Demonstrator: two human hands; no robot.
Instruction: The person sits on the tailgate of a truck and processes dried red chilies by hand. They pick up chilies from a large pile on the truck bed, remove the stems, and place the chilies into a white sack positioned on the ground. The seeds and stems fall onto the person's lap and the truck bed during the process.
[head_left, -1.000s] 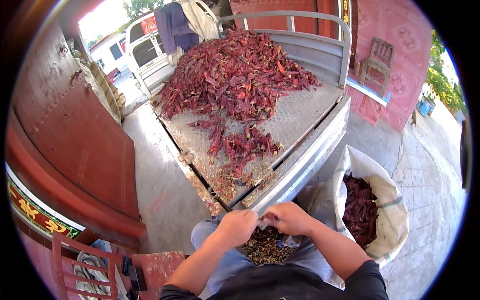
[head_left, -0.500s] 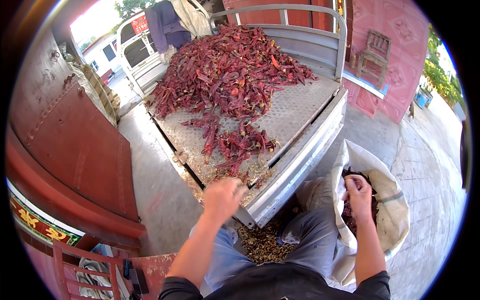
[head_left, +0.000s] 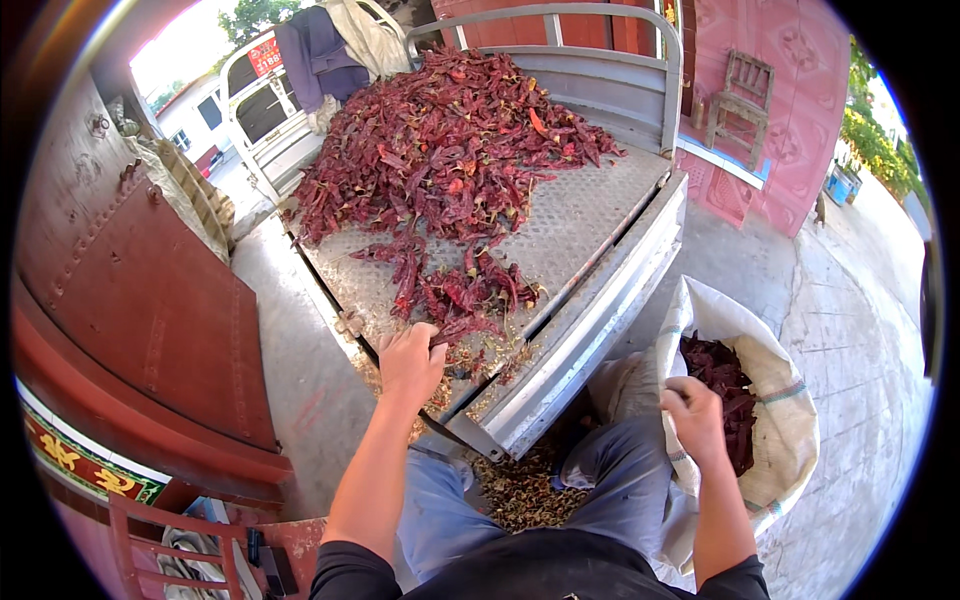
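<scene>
Both hands are out over the work; the left hand (head_left: 408, 360) rests knuckles-up on the near edge of the truck bed (head_left: 590, 235), fingers curled onto a small clump of dried red chillies (head_left: 455, 295) just beyond it, though whether it has closed on any is hard to tell from this angle; the right hand (head_left: 692, 420) sits at the rim of the white woven sack (head_left: 775, 420) to the right of the truck bed, fingers bent loosely, and I cannot tell if it holds a chilli or only the cloth. More chillies lie heaped further up the truck bed, toward its far rail; dark ones fill the sack; stems and seed scraps (head_left: 520, 490) litter the ground below the truck bed's dropped tailgate. Such dried pods are likely very light, brittle and papery, apt to crack if squeezed; best pinched gently by the body near the stem, or gathered in a loose handful.
</scene>
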